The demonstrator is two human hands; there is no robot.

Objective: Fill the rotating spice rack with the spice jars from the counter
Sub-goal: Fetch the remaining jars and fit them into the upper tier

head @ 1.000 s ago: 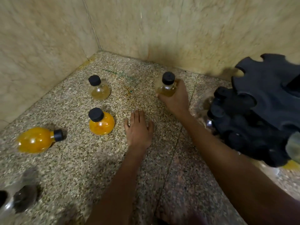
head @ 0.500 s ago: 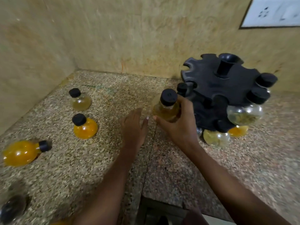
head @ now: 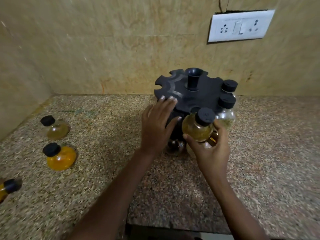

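The black rotating spice rack (head: 200, 94) stands near the back wall, with two black-capped jars (head: 226, 110) hanging in its right-hand slots and more jars dimly visible underneath. My right hand (head: 213, 151) grips a round jar of yellowish-green spice (head: 197, 129) with a black cap, held at the rack's front edge by a slot. My left hand (head: 157, 125) rests with straight fingers on the rack's left front rim. On the counter to the left stand a pale jar (head: 56, 128) and an orange jar (head: 59, 157). Another orange jar (head: 7, 187) lies on its side at the left edge.
The speckled granite counter (head: 268, 153) runs into a corner of beige tiled walls at the left. A white socket and switch plate (head: 239, 25) is on the back wall above the rack. The counter's front edge (head: 173, 229) is just below my arms.
My right hand lifted the yellowish jar off the counter and carried it right to the rack's front edge. My left hand left the counter and now touches the rack's rim.
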